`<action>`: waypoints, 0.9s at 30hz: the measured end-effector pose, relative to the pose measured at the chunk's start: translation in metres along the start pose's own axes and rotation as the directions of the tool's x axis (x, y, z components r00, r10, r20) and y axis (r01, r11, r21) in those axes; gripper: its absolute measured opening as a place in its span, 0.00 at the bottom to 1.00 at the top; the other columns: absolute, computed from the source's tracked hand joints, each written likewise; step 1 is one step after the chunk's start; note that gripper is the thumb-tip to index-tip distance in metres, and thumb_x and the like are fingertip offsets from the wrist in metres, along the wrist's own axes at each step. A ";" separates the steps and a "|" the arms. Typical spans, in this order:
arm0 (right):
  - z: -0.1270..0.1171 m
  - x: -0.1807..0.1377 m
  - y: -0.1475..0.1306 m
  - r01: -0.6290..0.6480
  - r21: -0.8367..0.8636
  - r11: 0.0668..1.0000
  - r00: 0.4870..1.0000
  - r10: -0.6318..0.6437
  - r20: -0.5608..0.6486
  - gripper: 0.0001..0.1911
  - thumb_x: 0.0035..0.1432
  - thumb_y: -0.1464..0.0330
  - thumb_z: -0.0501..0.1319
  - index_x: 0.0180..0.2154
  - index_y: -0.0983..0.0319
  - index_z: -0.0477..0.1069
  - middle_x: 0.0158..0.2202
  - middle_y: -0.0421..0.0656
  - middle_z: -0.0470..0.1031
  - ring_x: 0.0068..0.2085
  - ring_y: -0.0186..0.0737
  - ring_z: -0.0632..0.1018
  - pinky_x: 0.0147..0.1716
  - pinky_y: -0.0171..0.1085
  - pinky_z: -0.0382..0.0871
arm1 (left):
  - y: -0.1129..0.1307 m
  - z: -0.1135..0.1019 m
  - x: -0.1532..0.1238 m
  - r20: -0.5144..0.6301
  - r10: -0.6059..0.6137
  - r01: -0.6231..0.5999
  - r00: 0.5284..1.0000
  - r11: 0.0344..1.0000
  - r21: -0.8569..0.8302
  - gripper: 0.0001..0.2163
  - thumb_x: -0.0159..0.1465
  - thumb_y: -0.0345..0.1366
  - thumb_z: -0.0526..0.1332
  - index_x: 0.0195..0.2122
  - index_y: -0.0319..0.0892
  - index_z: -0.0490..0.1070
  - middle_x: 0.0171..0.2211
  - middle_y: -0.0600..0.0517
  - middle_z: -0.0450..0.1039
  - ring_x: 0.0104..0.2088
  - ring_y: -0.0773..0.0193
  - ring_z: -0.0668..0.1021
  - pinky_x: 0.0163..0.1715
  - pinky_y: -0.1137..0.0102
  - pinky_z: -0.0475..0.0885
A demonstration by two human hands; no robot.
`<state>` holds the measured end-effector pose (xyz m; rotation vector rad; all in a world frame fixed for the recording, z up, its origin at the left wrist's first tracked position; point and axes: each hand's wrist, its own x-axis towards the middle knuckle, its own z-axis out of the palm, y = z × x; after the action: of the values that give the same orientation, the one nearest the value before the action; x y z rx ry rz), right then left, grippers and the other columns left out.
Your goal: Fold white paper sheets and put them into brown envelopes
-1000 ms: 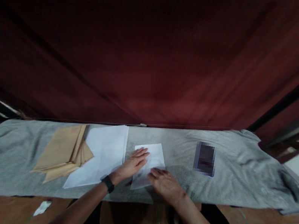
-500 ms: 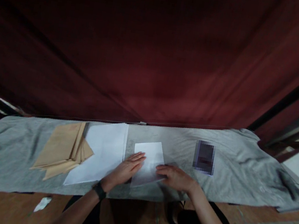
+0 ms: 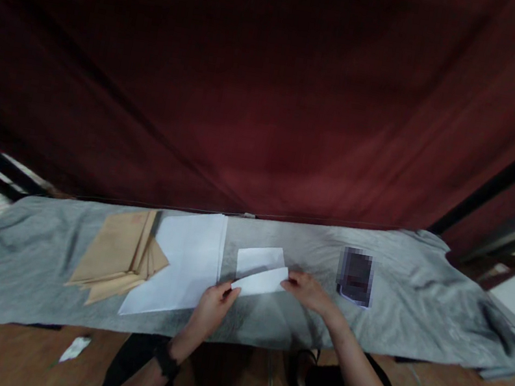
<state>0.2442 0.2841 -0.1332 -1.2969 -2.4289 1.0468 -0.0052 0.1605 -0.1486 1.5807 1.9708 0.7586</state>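
A white sheet of paper [image 3: 261, 282] lies in front of me, its near part bent up and over toward the far part, which stays flat on the grey cloth. My left hand [image 3: 213, 307], with a dark watch on the wrist, pinches the left end of the raised edge. At the right end, my right hand [image 3: 307, 291] grips the same edge between thumb and fingers. Left of the sheet lies a stack of larger white paper [image 3: 182, 259], close to my left hand.
Brown envelopes [image 3: 118, 242] overlap the white stack's left side. A pixelated dark item [image 3: 356, 277] lies on the grey cloth [image 3: 411, 304] at right. Behind the surface hangs a dark red curtain [image 3: 269, 122]. A white scrap [image 3: 74, 349] is on the tiled floor.
Both hands were resting on the flat sheet. Now they hold its near edge at both ends, lifted and folded away from me. The view has shifted slightly.
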 end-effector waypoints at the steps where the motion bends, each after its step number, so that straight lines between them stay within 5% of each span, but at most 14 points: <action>1: 0.001 0.003 0.000 -0.015 -0.008 1.000 1.000 0.015 -0.002 0.13 0.63 0.67 0.55 0.32 0.62 0.78 0.31 0.44 0.80 0.35 0.43 0.79 0.36 0.35 0.69 | 0.002 0.001 0.005 -0.029 -0.024 0.025 0.999 0.999 0.027 0.17 0.68 0.45 0.54 0.32 0.41 0.76 0.25 0.52 0.76 0.26 0.63 0.75 0.29 0.71 0.67; 7: 0.009 0.013 0.001 -0.110 -0.098 0.989 0.993 0.107 -0.043 0.15 0.68 0.66 0.53 0.37 0.60 0.78 0.38 0.47 0.83 0.41 0.44 0.81 0.42 0.35 0.69 | 0.007 0.004 0.029 -0.099 -0.074 0.081 0.992 0.995 0.065 0.12 0.67 0.41 0.55 0.31 0.42 0.73 0.23 0.55 0.71 0.24 0.66 0.71 0.26 0.73 0.60; 19: 0.022 0.023 -0.007 -0.303 -0.332 0.893 0.951 0.264 -0.160 0.17 0.71 0.61 0.51 0.44 0.59 0.77 0.44 0.48 0.82 0.46 0.45 0.82 0.41 0.35 0.70 | 0.032 0.002 0.053 -0.051 -0.293 0.280 0.955 0.831 0.481 0.12 0.71 0.43 0.53 0.42 0.45 0.75 0.40 0.48 0.81 0.40 0.59 0.81 0.34 0.70 0.66; 27: 0.023 0.027 -0.015 -0.366 -0.369 0.854 0.928 0.303 -0.218 0.18 0.71 0.58 0.50 0.44 0.60 0.76 0.42 0.50 0.82 0.45 0.48 0.82 0.41 0.38 0.71 | 0.033 0.005 0.057 -0.067 -0.279 0.272 0.958 0.807 0.524 0.15 0.71 0.44 0.51 0.45 0.46 0.75 0.40 0.46 0.81 0.41 0.57 0.82 0.39 0.68 0.70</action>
<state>0.2078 0.2882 -0.1435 -1.9126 -2.4339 0.4823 0.0097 0.2228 -0.1319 1.5086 2.4706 0.0755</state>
